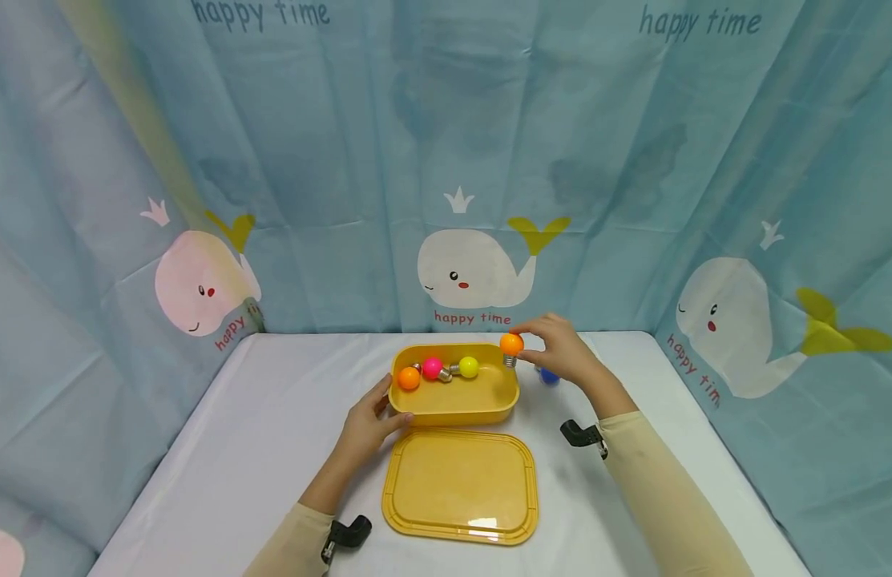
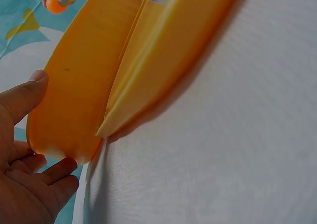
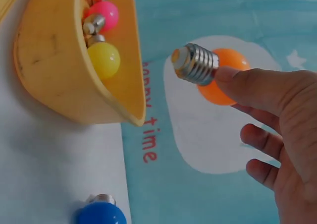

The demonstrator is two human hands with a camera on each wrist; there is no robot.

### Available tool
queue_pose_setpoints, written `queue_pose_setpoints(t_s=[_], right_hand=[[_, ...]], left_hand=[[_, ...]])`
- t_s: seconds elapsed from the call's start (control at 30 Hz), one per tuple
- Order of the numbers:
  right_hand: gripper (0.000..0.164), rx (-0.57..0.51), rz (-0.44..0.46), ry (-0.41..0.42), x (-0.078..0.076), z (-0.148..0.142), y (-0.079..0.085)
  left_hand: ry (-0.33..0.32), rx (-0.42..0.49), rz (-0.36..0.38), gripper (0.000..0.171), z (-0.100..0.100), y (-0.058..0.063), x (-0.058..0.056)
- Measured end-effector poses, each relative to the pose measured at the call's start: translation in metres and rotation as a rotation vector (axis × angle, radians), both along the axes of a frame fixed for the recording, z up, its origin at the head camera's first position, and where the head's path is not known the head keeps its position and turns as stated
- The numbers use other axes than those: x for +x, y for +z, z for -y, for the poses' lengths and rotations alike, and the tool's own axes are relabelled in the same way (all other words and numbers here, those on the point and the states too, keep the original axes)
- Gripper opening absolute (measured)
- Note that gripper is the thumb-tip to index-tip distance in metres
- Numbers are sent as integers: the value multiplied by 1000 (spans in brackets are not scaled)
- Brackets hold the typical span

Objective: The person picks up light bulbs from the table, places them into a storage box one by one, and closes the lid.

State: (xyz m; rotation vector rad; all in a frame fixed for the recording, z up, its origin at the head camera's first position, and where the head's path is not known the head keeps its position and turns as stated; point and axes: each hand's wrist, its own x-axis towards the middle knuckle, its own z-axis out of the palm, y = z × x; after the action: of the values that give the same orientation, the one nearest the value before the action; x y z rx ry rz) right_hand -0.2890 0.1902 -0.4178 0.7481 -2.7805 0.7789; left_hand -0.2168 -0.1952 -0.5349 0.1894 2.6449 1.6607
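Note:
My right hand (image 1: 559,346) pinches an orange light bulb (image 1: 512,344) by its round globe, between thumb and fingers, with its silver screw base pointing down. The bulb is over the right end of a yellow plastic box (image 1: 453,418). At the box's left end, my left hand (image 1: 368,418) holds the corner, thumb at the front wall (image 2: 74,70) and fingers curled round the side. Inside the box lie another orange bulb (image 1: 409,378), a pink bulb (image 1: 433,368) and a yellow bulb (image 1: 469,367), grouped to the left and middle.
In front of the box a yellow lid (image 1: 460,485) lies flat on the white tabletop (image 1: 222,473). A blue bulb (image 3: 101,213) rests on the table to the right of the box, partly hidden by my right hand in the head view. Behind hangs a blue whale-print curtain (image 1: 330,272).

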Motion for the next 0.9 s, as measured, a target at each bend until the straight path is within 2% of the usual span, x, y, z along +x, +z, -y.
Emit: queue_pose_setpoints(t_s=[0.3,0.53,0.73,0.9], right_hand=[[36,234,18,88,-26,23,3],[35,287,162,75,-43,34,1],[35,355,175,117,-58,41,-4],[35,379,199,128,-63,45,-8]], left_hand=[[-10,-5,0,99,1,-1,1],[0,-11,-3,95,2,0,0],[-7,-5,-1,97,2,2,1],[-3,-1,2,97,1,1,0]])
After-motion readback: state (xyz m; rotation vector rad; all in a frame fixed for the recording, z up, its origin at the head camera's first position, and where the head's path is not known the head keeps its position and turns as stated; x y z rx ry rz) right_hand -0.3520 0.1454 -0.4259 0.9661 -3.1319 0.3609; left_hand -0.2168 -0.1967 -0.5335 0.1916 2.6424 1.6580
